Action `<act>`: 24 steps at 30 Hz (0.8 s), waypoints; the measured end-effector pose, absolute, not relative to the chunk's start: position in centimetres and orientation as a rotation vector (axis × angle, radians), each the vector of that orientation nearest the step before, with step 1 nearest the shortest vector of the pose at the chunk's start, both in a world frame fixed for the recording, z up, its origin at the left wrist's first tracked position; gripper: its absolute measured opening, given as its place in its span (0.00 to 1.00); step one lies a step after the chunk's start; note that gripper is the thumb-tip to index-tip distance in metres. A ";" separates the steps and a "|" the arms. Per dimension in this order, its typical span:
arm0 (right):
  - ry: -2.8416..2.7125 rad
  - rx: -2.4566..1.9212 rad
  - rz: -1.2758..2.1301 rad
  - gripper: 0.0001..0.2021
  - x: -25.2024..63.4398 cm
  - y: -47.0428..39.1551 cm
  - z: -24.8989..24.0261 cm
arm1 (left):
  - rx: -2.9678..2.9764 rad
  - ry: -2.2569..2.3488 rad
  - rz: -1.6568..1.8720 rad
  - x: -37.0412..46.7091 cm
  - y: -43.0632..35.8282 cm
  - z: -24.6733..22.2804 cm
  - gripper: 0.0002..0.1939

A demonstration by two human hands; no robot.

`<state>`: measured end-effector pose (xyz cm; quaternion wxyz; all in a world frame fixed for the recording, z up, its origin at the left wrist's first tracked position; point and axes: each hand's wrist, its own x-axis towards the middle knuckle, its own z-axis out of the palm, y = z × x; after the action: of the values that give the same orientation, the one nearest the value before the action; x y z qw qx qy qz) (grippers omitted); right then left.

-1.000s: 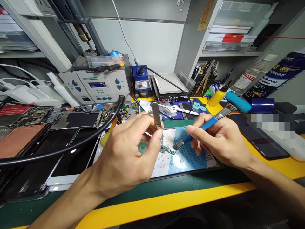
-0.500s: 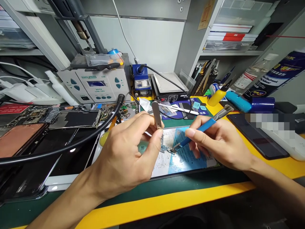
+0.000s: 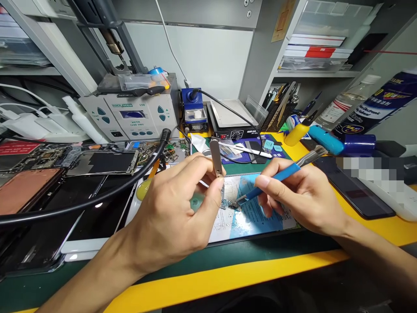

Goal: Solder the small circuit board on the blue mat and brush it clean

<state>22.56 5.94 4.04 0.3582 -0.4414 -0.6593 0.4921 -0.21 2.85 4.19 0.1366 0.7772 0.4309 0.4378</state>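
Note:
My left hand [image 3: 182, 204] pinches metal tweezers [image 3: 216, 158], whose tips point down at a small circuit board [image 3: 233, 205]. The board lies over a white and blue printed sheet [image 3: 250, 224] that has wet-looking spots on it. In my right hand [image 3: 293, 191] is a blue-handled brush [image 3: 283, 174], held between thumb and fingers. Its bristled end [image 3: 314, 154] points up to the right, and its other, narrow end touches or nearly touches the board's right end. Part of the tweezers is hidden behind my left fingers.
A grey hot-air station [image 3: 133, 113] stands at the back left, its black hose [image 3: 130, 191] curving across the left side. Phone parts [image 3: 104, 163] lie at the left. A black phone [image 3: 358, 191], a yellow bottle [image 3: 296, 132] and a blue can [image 3: 374, 106] are at the right.
The brush has shifted slightly to the right at its bristled end and sits a little flatter. My right hand has moved slightly right. My left hand and the tweezers have barely moved.

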 end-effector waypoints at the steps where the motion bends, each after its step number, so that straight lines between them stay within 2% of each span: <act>1: -1.708 -1.136 1.276 0.14 22.5 5.9 4.0 | 2.251 1.248 1.269 -0.2 2.9 4.2 0.05; 24: -1.709 -1.198 1.178 0.18 22.4 6.0 3.7 | 2.273 1.228 1.290 -0.2 2.9 4.0 0.05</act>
<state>22.41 5.97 3.70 0.3641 -0.4655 -0.6642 0.4578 -0.21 2.90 4.05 0.1266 0.7807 0.4219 0.4433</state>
